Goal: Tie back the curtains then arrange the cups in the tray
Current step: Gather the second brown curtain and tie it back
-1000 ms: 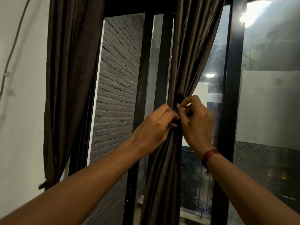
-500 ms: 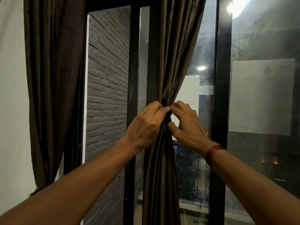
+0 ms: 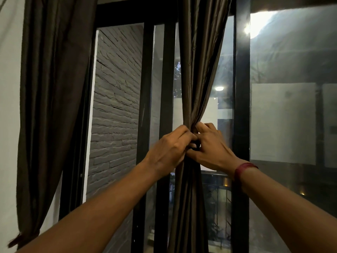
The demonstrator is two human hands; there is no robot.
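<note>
2 bare forearms reach in from the bottom corners and meet at the middle of the view. The right one carries a red wristband [image 3: 243, 169] just below the wrist.

The left hand [image 3: 171, 150] and the right hand [image 3: 211, 150] sit knuckle to knuckle, touching each other, fingers curled inward. Both pinch the gathered curtain [image 3: 197, 79] at its narrowest point, the left from the left side, the right from the right with its thumb underneath. What lies between the fingertips is hidden by the hands themselves, so I cannot tell whether a tie is there.

The gathered curtain is dark brown and glossy. It hangs from above the picture in wide folds, narrows to a tight bunch at the hands, and falls below them as a slim column in front of a black upright of the window frame [image 3: 241, 106].

A second curtain [image 3: 52, 88] of the same brown cloth hangs at the left, well apart from the hands, against a white wall [image 3: 9, 106].

Behind the cloth, the black frame splits the glass into tall panes. Through the left panes a grey brick wall [image 3: 116, 106] shows. Through the middle pane, below the right hand, a dark railing [image 3: 215, 181] is visible outside. A round lamp [image 3: 219, 88] glows in the glass above the hands, and pale rectangles show in the right pane.
</note>
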